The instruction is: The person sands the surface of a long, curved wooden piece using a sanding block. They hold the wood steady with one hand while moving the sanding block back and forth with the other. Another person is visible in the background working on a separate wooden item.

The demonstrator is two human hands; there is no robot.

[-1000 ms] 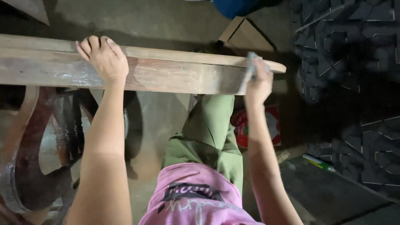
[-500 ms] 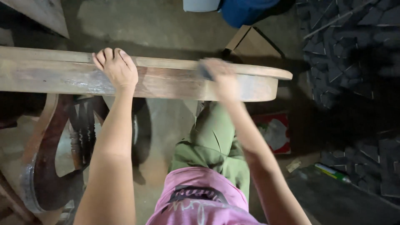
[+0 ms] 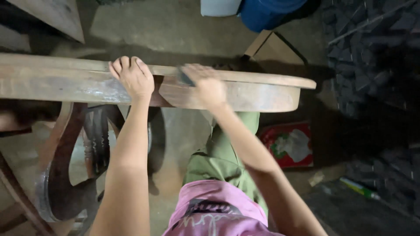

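A long wooden board (image 3: 258, 94) with a rounded right end lies across the view. My left hand (image 3: 133, 76) grips its top edge, fingers curled over the far side. A little to the right, my right hand (image 3: 205, 85) presses a small dark grey sanding piece (image 3: 185, 78) against the board's near face. That hand is blurred by motion. Below the board I see my green trousers (image 3: 221, 148) and pink shirt (image 3: 214, 209).
A carved dark wooden chair frame (image 3: 65, 175) stands under the board at the left. A red printed packet (image 3: 288, 144) and a green tube (image 3: 358, 188) lie on the concrete floor at the right. A cardboard piece (image 3: 271, 48), blue cloth (image 3: 271, 13) and dark patterned mats (image 3: 372, 52) lie beyond.
My right hand has slid left along the board, from its rounded end to near my left hand. The left hand has kept its grip. The view has shifted slightly.
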